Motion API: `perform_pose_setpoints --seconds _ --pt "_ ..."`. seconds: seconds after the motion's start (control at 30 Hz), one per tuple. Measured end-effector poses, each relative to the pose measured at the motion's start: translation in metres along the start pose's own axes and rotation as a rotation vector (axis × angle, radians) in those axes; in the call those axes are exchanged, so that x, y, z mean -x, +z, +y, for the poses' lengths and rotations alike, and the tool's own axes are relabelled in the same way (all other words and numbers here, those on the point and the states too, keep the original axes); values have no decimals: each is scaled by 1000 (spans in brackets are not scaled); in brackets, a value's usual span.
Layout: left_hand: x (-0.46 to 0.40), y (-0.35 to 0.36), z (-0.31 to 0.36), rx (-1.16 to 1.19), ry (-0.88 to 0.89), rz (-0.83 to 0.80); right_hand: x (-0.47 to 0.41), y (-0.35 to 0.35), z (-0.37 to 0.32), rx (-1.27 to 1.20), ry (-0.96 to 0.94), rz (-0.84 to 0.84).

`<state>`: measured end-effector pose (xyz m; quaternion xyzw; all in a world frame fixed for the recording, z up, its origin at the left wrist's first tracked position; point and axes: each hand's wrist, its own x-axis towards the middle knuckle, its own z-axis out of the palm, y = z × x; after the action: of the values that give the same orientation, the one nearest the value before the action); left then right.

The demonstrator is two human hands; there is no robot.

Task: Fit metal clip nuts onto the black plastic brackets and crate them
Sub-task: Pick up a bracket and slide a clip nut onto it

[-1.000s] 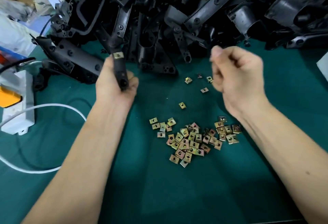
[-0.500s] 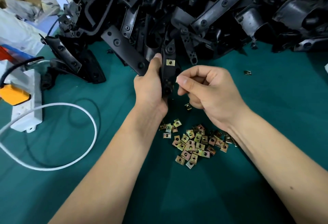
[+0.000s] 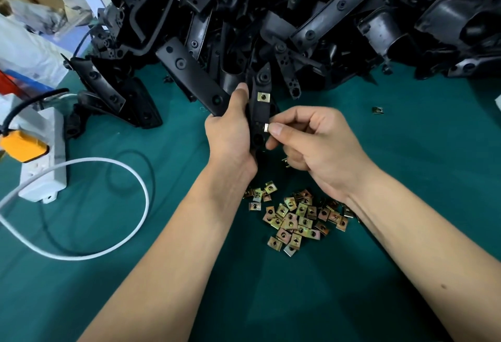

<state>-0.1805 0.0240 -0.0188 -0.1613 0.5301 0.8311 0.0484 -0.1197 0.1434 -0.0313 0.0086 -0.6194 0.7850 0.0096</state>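
My left hand [image 3: 230,135] grips a narrow black plastic bracket [image 3: 260,110] upright above the green mat. One brass clip nut [image 3: 263,97] sits fitted near the bracket's upper end. My right hand [image 3: 317,149] pinches a second clip nut [image 3: 266,127] between thumb and forefinger, pressed against the bracket's right edge lower down. Several loose clip nuts [image 3: 295,218] lie in a heap on the mat below my wrists.
A big pile of black brackets [image 3: 311,16] fills the back of the table. One stray clip nut [image 3: 377,110] lies at right. A white power strip [image 3: 44,157] with an orange plug [image 3: 23,146] and a looping white cable [image 3: 130,179] sits at left.
My left hand carried the bracket from the left toward the middle. My right hand came in from the right and now presses a clip nut against the bracket's edge.
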Motion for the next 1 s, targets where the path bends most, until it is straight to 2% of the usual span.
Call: perform_pose_setpoints --seconds 0.2,0.47,1.0 --pt "1 2 -1 9 7 27 0 0 0 -11 100 -24" --pt "2 2 -2 54 34 90 1 4 4 44 -30 2" --pt "9 9 -8 68 109 97 2 5 4 -23 -27 -14"
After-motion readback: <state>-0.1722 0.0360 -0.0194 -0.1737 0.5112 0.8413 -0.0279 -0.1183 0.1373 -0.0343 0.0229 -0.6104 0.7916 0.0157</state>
